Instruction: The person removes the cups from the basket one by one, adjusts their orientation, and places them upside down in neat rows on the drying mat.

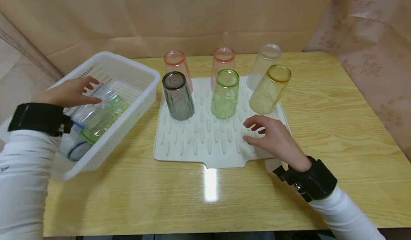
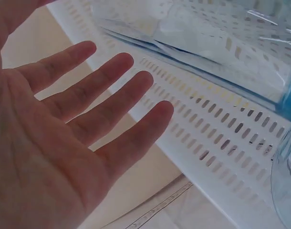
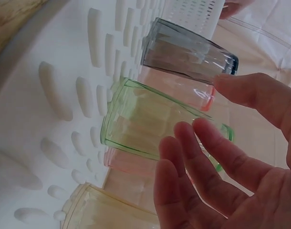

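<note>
My left hand (image 1: 72,92) hovers over a white perforated basket (image 1: 151,81) with its fingers spread, holding nothing. Below it in the basket lie a green glass (image 1: 104,117) and clear glasses with blue rims, one of them a blue-rimmed glass (image 1: 80,151) at the near end. Empty and relaxed, my right hand (image 1: 273,138) is above the right front of a white ridged mat (image 1: 192,147). Nearest to it stands a yellow glass (image 1: 264,95). A green glass (image 1: 224,99) and a grey glass (image 1: 179,101) complete the mat's front row.
Behind the front row are two red-rimmed glasses, a left red glass (image 1: 184,67) and a middle red glass (image 1: 219,67), plus a clear glass (image 1: 261,67) at right. The wooden table (image 1: 346,133) meets a papered wall (image 1: 192,15) at the back.
</note>
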A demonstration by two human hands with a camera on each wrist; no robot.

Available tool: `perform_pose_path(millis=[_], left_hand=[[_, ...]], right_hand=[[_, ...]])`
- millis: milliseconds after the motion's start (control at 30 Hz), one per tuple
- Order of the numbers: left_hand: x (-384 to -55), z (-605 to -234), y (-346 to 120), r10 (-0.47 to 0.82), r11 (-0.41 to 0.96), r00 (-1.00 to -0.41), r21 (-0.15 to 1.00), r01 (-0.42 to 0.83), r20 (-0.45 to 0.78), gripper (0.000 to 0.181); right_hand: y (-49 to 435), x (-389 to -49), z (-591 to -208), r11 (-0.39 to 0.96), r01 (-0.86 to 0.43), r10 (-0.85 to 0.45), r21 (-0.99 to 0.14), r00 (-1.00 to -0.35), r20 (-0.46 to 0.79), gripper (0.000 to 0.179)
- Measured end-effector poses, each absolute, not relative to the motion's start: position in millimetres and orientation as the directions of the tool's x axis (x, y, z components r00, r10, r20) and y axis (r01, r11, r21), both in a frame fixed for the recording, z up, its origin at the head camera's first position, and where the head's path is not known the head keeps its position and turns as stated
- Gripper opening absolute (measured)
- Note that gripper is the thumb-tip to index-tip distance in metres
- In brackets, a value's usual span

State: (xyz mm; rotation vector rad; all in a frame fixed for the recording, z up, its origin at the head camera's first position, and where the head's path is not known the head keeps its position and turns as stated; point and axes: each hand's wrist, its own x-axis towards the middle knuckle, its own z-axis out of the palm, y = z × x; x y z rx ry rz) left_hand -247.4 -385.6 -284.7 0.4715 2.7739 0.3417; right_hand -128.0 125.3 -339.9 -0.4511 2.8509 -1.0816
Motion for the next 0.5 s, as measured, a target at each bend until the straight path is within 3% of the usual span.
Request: perform_pose_path(millis=[500], left_hand=[[-277.8, -302.8, -394.4, 0.28, 0.941, -0.847, 0.306, 0.147, -0.453, 0.088]], right_hand=[[121.4, -117.1, -338.5, 0.707, -0.289, -0.259, -0.645, -0.955, 0.145, 0.022]])
